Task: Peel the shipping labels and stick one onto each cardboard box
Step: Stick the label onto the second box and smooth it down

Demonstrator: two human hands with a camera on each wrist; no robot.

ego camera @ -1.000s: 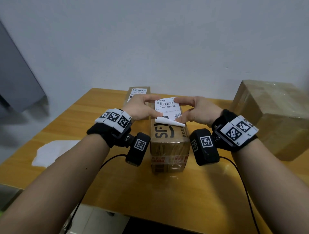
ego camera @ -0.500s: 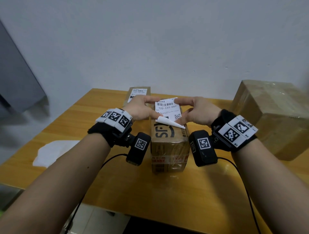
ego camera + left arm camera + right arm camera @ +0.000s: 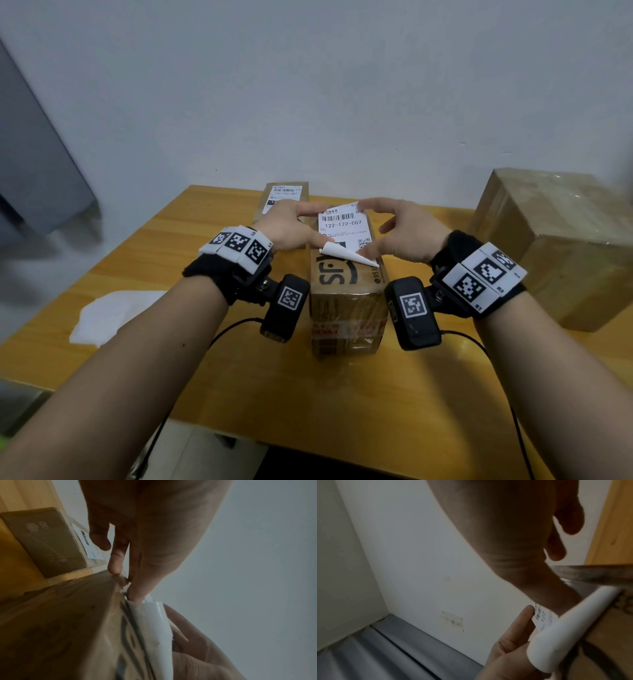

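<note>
A long brown cardboard box printed "SF" lies in the middle of the table. Over the far half of its top, both hands hold a white shipping label printed side up, its near edge curled upward. My left hand grips the label's left side, index finger at the far corner and thumb by the curl. My right hand holds the right side the same way. In the left wrist view, the index fingertip presses the label's far end against the box.
A smaller box bearing a label lies at the table's back. A large cardboard box stands at the right. White backing paper lies at the left, near the table edge. A wall is close behind.
The label has sunk a little and lies flatter over the box top. Both hands stay at its sides; the right hand's free fingers have spread slightly.
</note>
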